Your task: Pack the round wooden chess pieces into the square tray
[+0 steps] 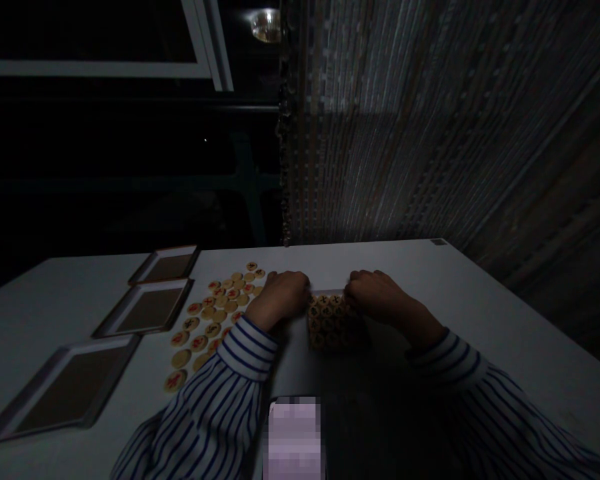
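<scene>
In the head view, a small open box (pixel 325 292) stands in the middle of the table, filled with rows of round Chinese chess pieces (pixel 330 323) with dark characters. My left hand (pixel 286 295) is closed, its curled fingers at the far left corner of this box. At the far right corner, my right hand (pixel 377 295) is closed too, its fingertips over the rim. Both palms face down, so the fingertips are largely hidden. Loose Chinese chess pieces (pixel 221 302), several marked in red, lie left of my left hand; my left sleeve covers some.
Three shallow open boxes or lids (pixel 60 387) line the table's left side. A phone-like object (pixel 295 440), blurred out, lies at the near edge. The white table (pixel 495 320) ends at a hanging string curtain (pixel 370 133) behind. The scene is dim.
</scene>
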A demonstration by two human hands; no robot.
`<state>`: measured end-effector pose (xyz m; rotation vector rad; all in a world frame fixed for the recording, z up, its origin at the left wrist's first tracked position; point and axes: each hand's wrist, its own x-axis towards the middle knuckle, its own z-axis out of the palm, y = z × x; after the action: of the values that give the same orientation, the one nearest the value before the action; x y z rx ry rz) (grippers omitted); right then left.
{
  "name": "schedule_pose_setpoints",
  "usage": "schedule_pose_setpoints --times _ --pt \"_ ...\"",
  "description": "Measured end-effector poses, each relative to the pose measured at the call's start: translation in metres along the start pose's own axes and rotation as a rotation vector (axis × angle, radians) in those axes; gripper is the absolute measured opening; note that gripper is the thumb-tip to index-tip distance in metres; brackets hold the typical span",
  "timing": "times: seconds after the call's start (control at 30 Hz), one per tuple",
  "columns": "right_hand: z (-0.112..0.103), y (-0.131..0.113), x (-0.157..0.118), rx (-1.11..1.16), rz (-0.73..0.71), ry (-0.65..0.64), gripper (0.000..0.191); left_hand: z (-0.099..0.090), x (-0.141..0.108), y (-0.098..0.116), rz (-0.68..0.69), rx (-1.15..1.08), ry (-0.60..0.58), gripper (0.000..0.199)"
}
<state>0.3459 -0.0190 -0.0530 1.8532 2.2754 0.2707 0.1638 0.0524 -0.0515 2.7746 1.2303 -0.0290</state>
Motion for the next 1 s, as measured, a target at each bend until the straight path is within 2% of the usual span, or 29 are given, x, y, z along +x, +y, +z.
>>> schedule_pose_setpoints --times 0.2,0.73,1.0 --pt "-0.001 0.001 0.0 0.003 -0.017 -0.028 0.023 -0.005 -0.002 0.003 -0.014 -0.005 -0.022 0.023" --pt "-0.002 0.002 -0.001 0.006 -0.039 -0.005 0.023 -0.005 -0.003 0.003 -0.005 0.007 -0.027 0.024" --pt "-0.012 0.003 -0.005 -0.004 -0.004 -0.036 0.023 -0.005 -0.003 0.001 0.007 0.008 -0.014 0.028"
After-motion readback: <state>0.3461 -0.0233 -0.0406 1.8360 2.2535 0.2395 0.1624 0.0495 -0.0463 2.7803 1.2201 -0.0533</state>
